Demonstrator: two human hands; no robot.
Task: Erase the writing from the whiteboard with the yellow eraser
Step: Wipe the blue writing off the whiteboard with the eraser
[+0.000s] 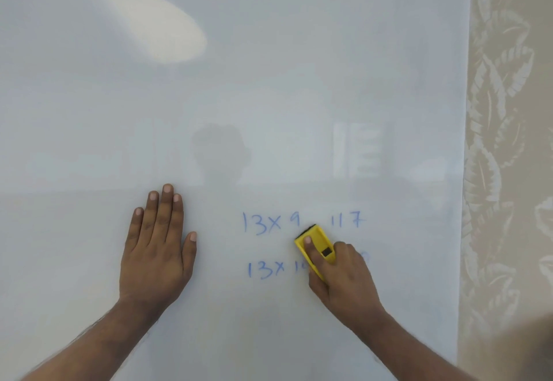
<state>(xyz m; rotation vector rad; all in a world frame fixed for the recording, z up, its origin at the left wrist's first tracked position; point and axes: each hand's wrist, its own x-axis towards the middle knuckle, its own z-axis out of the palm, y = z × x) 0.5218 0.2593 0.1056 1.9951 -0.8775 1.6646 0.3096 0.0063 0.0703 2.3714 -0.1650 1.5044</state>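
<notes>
Erasing mid-stroke | your right hand (344, 273) fingers pinch the yellow eraser (317, 249) on the whiteboard (269, 96), long axis slanting up-left, between both lines of writing (270, 223) | remaining digits lie left and right | left hand (157, 249) flat, fingers straight

The left hand (155, 249) lies flat on the whiteboard (239, 81), left of the writing (269, 243). The right hand (341, 276) presses the eraser (318, 244) on the board, between the writing's parts.
</notes>
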